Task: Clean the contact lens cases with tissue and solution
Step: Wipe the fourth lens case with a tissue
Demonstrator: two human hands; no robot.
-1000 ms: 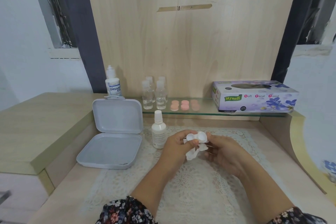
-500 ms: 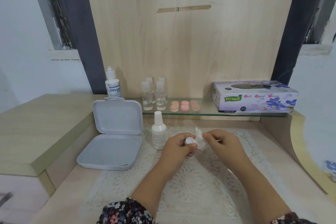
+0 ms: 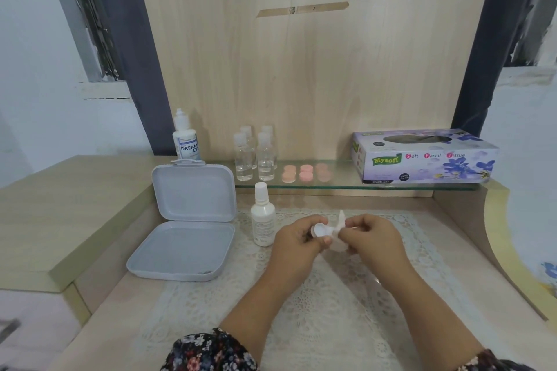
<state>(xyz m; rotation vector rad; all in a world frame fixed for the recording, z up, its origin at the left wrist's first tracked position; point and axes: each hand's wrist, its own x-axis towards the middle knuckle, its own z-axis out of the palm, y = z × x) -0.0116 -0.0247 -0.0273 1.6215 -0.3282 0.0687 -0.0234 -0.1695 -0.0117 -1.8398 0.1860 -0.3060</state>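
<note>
Above the lace mat, my left hand (image 3: 297,239) grips a small white contact lens case (image 3: 320,230) by one round well. My right hand (image 3: 372,236) pinches a white tissue (image 3: 340,232) and presses it against the case's other end, which the tissue hides. A white solution bottle (image 3: 263,218) stands just left of my left hand. On the glass shelf (image 3: 340,182) behind lie pink lens cases (image 3: 306,173), and a tissue box (image 3: 425,156) sits at its right end.
An open grey plastic box (image 3: 187,229) lies left of the solution bottle. A Dream Eye bottle (image 3: 185,140) and several small clear bottles (image 3: 256,155) stand at the back. The lace mat (image 3: 316,295) covers the desk; a raised wooden ledge (image 3: 60,220) borders the left.
The case and tissue moved from level in front of both hands to a tighter hold; my right hand now works the tissue into one end of the case.
</note>
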